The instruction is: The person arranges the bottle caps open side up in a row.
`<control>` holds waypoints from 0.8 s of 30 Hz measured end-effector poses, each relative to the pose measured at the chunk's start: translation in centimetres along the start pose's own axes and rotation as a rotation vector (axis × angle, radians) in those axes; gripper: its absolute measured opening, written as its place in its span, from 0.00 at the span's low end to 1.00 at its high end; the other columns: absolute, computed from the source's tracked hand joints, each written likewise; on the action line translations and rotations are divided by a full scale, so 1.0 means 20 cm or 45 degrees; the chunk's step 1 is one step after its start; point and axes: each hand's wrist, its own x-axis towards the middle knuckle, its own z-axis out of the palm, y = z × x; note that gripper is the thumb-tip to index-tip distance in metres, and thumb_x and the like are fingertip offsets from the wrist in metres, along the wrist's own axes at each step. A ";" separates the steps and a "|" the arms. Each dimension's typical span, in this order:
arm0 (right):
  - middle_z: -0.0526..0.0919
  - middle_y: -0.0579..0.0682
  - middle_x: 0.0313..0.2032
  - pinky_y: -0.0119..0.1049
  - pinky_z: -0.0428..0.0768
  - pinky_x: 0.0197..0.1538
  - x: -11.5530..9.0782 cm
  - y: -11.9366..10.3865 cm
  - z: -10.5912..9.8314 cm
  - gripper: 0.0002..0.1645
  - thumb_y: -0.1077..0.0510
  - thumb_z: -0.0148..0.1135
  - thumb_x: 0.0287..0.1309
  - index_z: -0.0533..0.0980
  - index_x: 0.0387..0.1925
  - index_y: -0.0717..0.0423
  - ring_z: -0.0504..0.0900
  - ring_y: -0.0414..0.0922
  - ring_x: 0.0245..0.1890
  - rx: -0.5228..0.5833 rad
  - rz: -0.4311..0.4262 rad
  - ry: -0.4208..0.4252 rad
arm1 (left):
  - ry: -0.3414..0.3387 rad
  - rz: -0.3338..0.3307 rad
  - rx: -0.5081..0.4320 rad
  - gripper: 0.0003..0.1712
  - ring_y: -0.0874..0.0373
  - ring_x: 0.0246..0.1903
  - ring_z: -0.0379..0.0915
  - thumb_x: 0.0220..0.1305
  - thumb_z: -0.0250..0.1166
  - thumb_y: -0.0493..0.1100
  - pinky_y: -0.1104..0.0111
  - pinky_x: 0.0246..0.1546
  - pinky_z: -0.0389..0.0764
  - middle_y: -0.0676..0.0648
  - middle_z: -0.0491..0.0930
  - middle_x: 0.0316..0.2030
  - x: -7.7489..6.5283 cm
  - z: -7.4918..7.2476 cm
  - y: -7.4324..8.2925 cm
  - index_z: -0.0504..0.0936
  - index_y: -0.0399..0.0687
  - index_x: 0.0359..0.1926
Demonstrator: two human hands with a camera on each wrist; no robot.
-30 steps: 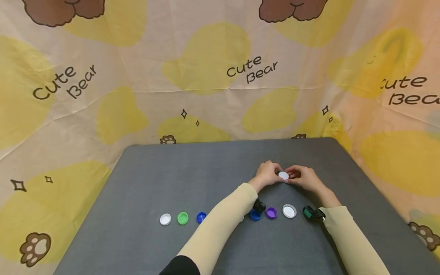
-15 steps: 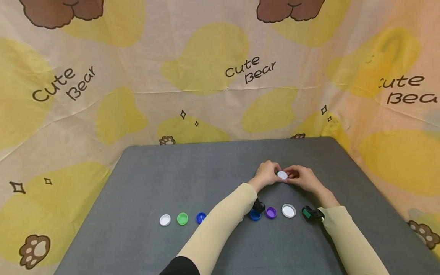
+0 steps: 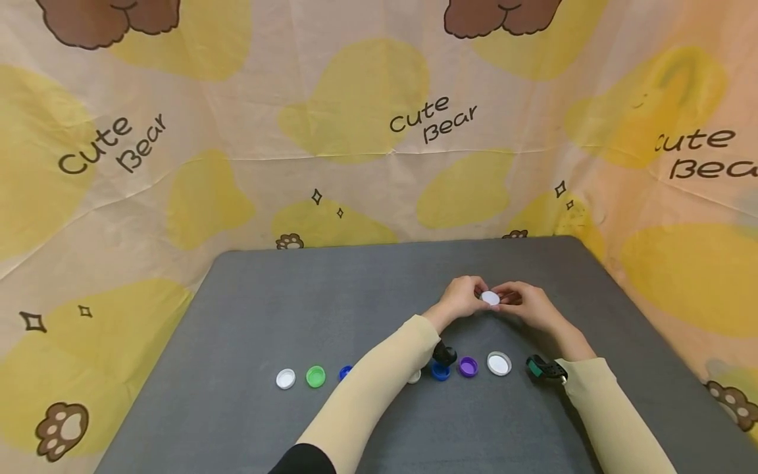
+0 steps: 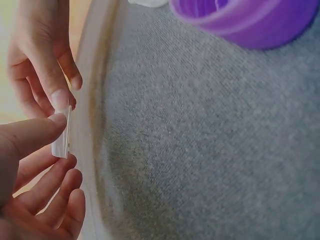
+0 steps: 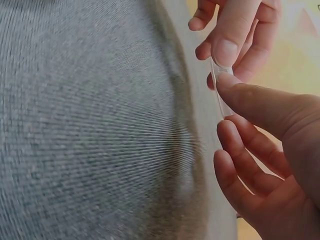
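Observation:
Both hands meet over the far right part of the grey table, around a white bottle cap (image 3: pixel 489 298). My left hand (image 3: pixel 462 297) pinches the cap's left edge between thumb and fingers. Opposite it, my right hand (image 3: pixel 531 306) pinches the right edge. Seen side-on in the left wrist view, the cap (image 4: pixel 60 135) is a thin, whitish disc with a short rim, raised off the tabletop. In the right wrist view, both thumbs lie against one face of the cap (image 5: pixel 223 95), and fingers touch its other side.
A row of caps lies nearer the body: white (image 3: pixel 285 378), green (image 3: pixel 316 376), blue (image 3: pixel 345 372), whitish (image 3: pixel 414 377), blue (image 3: pixel 441 372), purple (image 3: pixel 468 367) and a larger white one (image 3: pixel 499 363). The left sleeve (image 3: pixel 370 385) crosses over the row. A patterned cloth (image 3: pixel 355 131) hangs behind the table (image 3: pixel 284 303).
The hands and the white cap have shifted slightly away and to the right. The left forearm has moved a little left, showing more of the whitish cap beside it. Both hands keep their grip.

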 end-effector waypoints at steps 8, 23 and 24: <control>0.84 0.55 0.40 0.46 0.81 0.45 -0.03 -0.05 -0.04 0.21 0.53 0.70 0.52 0.79 0.47 0.59 0.83 0.50 0.39 -0.003 -0.008 0.006 | 0.028 0.060 -0.047 0.15 0.65 0.37 0.76 0.53 0.72 0.51 0.78 0.33 0.70 0.55 0.84 0.38 -0.03 -0.02 0.02 0.82 0.51 0.40; 0.85 0.54 0.40 0.44 0.81 0.43 -0.11 -0.12 -0.08 0.21 0.51 0.68 0.54 0.80 0.47 0.58 0.83 0.46 0.38 -0.020 -0.026 0.028 | 0.039 0.103 -0.152 0.17 0.68 0.35 0.76 0.53 0.72 0.53 0.80 0.30 0.70 0.56 0.84 0.37 -0.10 -0.04 0.05 0.84 0.52 0.41; 0.85 0.54 0.40 0.44 0.82 0.43 -0.12 -0.12 -0.08 0.21 0.51 0.68 0.54 0.80 0.47 0.58 0.83 0.45 0.38 -0.022 -0.026 0.028 | 0.037 0.101 -0.163 0.16 0.68 0.35 0.76 0.53 0.72 0.53 0.80 0.29 0.70 0.56 0.84 0.37 -0.11 -0.04 0.05 0.84 0.53 0.41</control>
